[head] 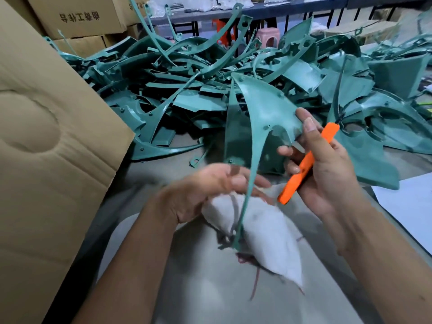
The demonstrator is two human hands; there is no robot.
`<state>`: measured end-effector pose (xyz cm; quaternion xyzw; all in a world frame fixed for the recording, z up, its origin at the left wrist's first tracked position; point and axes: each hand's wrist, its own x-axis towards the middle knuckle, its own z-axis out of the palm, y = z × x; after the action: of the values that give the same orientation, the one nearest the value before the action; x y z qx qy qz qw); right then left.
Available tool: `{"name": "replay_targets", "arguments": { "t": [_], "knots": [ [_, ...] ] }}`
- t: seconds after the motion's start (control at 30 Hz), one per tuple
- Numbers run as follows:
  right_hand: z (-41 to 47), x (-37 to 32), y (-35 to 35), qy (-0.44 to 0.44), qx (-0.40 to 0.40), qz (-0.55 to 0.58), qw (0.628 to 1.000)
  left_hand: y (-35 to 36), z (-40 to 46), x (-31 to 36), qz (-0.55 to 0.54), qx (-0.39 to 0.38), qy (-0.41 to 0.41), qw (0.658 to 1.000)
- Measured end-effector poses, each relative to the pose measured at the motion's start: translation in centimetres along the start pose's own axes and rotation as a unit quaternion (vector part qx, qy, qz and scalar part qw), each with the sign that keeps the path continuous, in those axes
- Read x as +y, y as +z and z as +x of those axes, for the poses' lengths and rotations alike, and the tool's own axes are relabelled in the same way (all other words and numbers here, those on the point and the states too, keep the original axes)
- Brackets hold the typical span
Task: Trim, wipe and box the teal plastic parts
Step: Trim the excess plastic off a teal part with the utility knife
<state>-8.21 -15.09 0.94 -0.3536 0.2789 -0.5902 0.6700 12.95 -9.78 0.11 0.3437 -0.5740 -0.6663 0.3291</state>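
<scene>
Both your hands are busy: your blurred left hand (205, 190) clutches the white cloth (264, 232); your right hand (327, 169) grips the orange knife (304, 167) and pinches the teal part (261, 108), its thin leg crossing the cloth.

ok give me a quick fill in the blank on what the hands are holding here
1. The right hand holds a tool whose handle is coloured ____.
2. The left hand holds a ____ cloth.
3. The held teal part is gripped at its upper end by the ____ hand.
4. Left of the hands stands a ____ box.

Missing: orange; white; right; cardboard
</scene>
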Motion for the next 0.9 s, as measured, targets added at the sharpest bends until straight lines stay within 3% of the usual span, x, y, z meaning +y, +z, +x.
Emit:
{"name": "replay_targets", "arguments": {
  "t": [0.1,0.17,0.23,0.37,0.47,0.57,0.67,0.8,0.9],
  "knots": [
    [0.5,0.2,-0.4,0.071,-0.009,0.068,0.995,0.4,0.6,-0.6,0.081,-0.045,-0.071,0.993],
    [0.6,0.3,-0.4,0.098,-0.014,0.112,0.989,0.3,0.5,-0.7,0.083,-0.041,-0.055,0.994],
    [0.7,0.3,-0.2,0.092,0.010,0.148,0.985,0.2,0.5,-0.7,0.068,-0.006,-0.007,0.998],
    [0.7,-0.1,-0.3,0.053,0.063,0.223,0.971,0.0,1.2,0.4,-0.095,0.133,0.056,0.985],
    [0.9,-0.1,-0.6,-0.005,0.054,0.162,0.985,-0.9,0.6,0.7,-0.150,0.103,0.111,0.977],
    [0.7,0.2,-0.4,-0.054,0.027,0.063,0.996,-1.4,0.0,0.7,-0.120,0.098,0.132,0.979],
    [0.5,0.6,-0.4,-0.054,0.038,0.026,0.997,-1.3,0.3,0.7,-0.132,0.203,0.152,0.958],
    [0.8,1.2,-0.4,0.002,0.117,0.033,0.993,-1.9,0.7,-0.1,-0.024,0.454,0.172,0.874],
    [1.0,1.5,-0.6,0.043,0.215,0.049,0.975,-2.5,0.9,-0.5,-0.028,0.507,0.128,0.852]
  ]
}}
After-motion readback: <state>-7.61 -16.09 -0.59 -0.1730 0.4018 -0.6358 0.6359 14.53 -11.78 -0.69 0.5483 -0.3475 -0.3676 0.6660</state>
